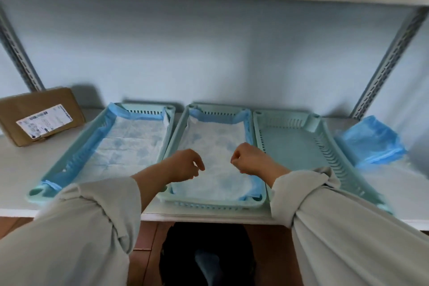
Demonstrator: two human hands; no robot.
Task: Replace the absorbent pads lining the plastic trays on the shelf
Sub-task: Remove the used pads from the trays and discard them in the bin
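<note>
Three pale green plastic trays stand side by side on the white shelf before you. Your left hand and your right hand hover over the middle tray, both with fingers curled inward; whether they pinch anything, I cannot tell. The middle tray and the left tray are each lined with a white absorbent pad with blue edges. The right tray is bare inside. A crumpled blue pad lies on the shelf just beside the right tray, and a brown cardboard box with a white label stands at the far left.
</note>
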